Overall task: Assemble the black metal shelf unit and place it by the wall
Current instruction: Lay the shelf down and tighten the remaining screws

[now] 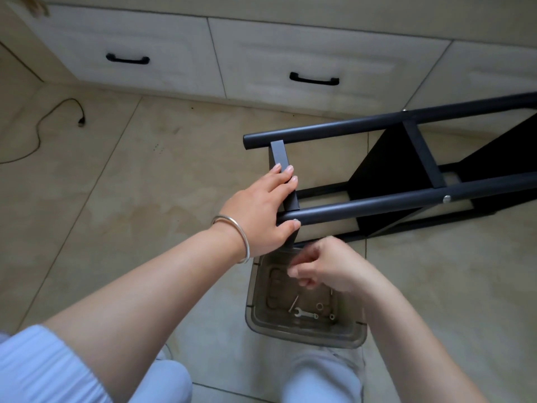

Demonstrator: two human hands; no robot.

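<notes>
The black metal shelf unit (406,196) lies on its side on the tiled floor, its round posts running from centre to the right edge. My left hand (261,207) grips the flat end crossbar (280,155) between two posts, thumb by a screw head on the near post (377,203). My right hand (325,266) hovers blurred above a clear plastic box (351,330), fingertips pinched together; what they hold is too small to tell. Inside the box lie a small wrench (302,313), a thin tool and a few washers or nuts.
Cream drawers with black handles (313,78) run along the back, close behind the shelf unit. A black cable with a plug (81,120) lies on the floor at left. My knees in light trousers frame the box at the bottom.
</notes>
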